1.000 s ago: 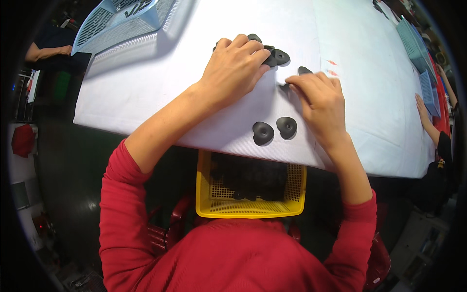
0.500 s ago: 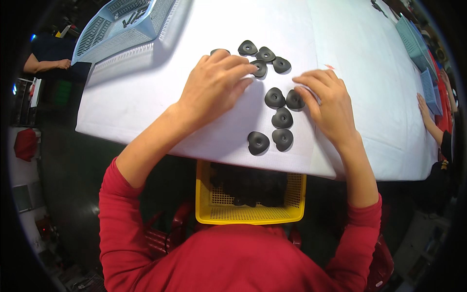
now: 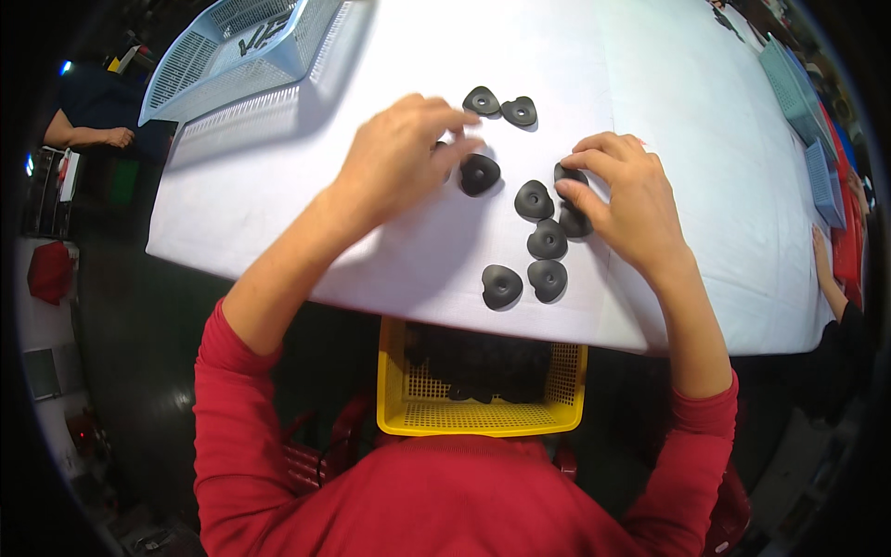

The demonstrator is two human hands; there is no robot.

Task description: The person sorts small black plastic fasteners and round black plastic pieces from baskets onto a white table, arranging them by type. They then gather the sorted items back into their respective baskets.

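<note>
Several black, rounded-triangular pieces with a hole in the middle lie on the white-covered table. My right hand (image 3: 624,190) pinches one such piece (image 3: 566,174) between thumb and fingers, above another piece (image 3: 576,221) partly hidden by the hand. My left hand (image 3: 399,153) hovers with blurred, parted fingers beside a single piece (image 3: 480,174). A dark bit of another shows under its fingers. Two touching pieces (image 3: 519,112) lie farther off. Between my hands and the near edge are a short column of pieces (image 3: 548,239) and one separate piece (image 3: 502,287).
A yellow basket (image 3: 483,429) with dark pieces sits below the table's near edge. A blue basket (image 3: 218,93) holding dark strips stands at the far left. More baskets (image 3: 824,186) line the right side, near another person's hand (image 3: 823,255). Another person's forearm (image 3: 93,136) shows at left.
The right hand has taken a piece from the far group. The piece by my left fingers has come nearer, and that hand has pulled away from it. The whole view has shifted slightly.
</note>
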